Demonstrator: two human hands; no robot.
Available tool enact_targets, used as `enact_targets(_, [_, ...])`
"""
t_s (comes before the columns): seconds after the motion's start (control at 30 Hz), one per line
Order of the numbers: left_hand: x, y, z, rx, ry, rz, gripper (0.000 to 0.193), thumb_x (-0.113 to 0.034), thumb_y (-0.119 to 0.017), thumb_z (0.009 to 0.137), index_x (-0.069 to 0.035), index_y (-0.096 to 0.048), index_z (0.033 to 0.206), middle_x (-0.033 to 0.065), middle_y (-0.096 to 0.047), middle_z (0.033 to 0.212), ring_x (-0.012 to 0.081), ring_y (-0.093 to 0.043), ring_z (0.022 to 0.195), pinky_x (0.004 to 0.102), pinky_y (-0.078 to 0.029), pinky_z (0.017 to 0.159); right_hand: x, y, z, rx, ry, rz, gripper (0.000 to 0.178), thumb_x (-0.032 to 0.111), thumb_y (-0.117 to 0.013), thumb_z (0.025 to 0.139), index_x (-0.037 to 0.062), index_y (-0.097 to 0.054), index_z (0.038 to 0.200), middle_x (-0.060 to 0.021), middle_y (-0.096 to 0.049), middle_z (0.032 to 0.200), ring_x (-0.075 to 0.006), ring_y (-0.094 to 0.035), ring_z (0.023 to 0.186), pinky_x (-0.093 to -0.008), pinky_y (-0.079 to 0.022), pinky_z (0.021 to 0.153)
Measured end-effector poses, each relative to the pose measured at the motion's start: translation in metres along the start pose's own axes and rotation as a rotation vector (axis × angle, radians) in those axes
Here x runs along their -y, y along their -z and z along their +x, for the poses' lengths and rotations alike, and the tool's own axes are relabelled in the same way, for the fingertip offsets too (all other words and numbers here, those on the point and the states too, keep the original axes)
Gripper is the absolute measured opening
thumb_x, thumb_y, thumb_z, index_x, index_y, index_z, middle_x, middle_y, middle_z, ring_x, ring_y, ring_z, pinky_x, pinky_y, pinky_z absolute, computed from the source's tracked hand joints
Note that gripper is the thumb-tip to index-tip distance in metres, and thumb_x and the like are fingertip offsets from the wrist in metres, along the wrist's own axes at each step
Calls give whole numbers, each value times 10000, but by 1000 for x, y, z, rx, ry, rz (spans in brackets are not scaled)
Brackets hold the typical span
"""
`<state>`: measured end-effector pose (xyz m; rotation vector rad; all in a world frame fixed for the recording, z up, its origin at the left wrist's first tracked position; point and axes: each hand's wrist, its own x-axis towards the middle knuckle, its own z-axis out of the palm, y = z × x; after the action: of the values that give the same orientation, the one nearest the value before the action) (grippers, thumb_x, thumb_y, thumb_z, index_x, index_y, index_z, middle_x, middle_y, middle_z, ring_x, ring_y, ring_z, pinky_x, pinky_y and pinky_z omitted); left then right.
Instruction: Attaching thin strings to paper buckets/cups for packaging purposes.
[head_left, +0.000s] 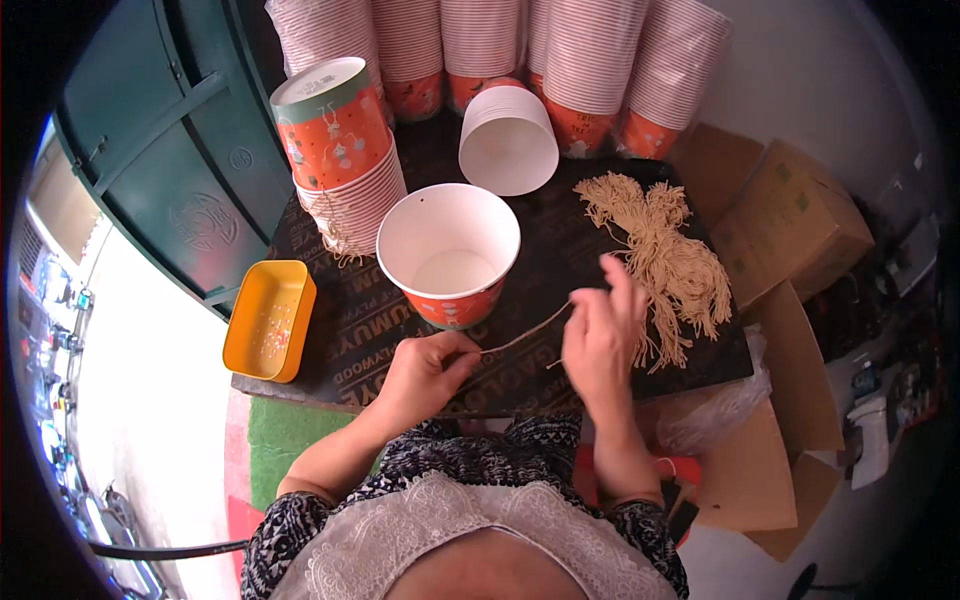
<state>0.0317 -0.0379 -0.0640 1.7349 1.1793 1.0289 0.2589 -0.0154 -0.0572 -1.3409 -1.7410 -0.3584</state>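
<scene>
A thin beige string runs between my hands, just in front of an orange and white paper bucket that stands upright with its mouth up. My left hand pinches one end between thumb and fingers. The other end reaches my right hand, whose thumb and forefinger close on it while other fingers stick out. Beside the right hand lies a bundle of beige strings, tied in at its middle. Behind the upright bucket, another white-lined bucket lies on its side with its mouth toward me.
A yellow tray with tiny colourful bits sits at the left edge of the black table. An upside-down bucket stack stands at back left. Plastic-wrapped bucket stacks line the back. Cardboard boxes are at right, a green metal door at left.
</scene>
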Motion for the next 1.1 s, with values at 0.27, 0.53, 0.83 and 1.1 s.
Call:
enact_targets(0.27, [-36, -2, 13, 91, -238, 252, 117, -57, -652, 803, -36, -680, 914, 168, -676, 783, 363, -669, 721, 409, -535, 613, 57, -12, -33, 306, -235, 914, 184, 74, -512, 974, -30, -592, 1102, -147, -645, 999, -186, -637, 877, -307, -500, 763])
enact_targets(0.53, [-22, 25, 10, 107, -173, 304, 76, -81, -675, 839, -7, -665, 857, 121, -636, 708, 251, -627, 656, 349, -499, 599, 45, -16, -38, 370, -328, 978, 67, 47, -630, 933, -19, -639, 946, 15, -601, 730, -19, -510, 655, -200, -418, 568])
enact_targets(0.83, [-22, 25, 13, 88, -40, 77, 165, -98, -601, 944, 28, -609, 838, 82, -605, 641, 150, -612, 587, 295, -474, 545, 58, -25, -37, 323, -434, 1081, 62, 21, -686, 888, -17, -679, 937, -7, -657, 725, -22, -562, 669, -206, -449, 566])
enact_targets(1.1, [-19, 23, 12, -240, -73, 25, 266, -109, -529, 1003, 1, -585, 767, 0, -577, 621, 47, -482, 569, 225, -392, 514, 58, -30, -38, 115, -446, 958, 15, -23, -672, 874, -15, -670, 886, 51, -596, 708, 5, -492, 635, -175, -389, 549])
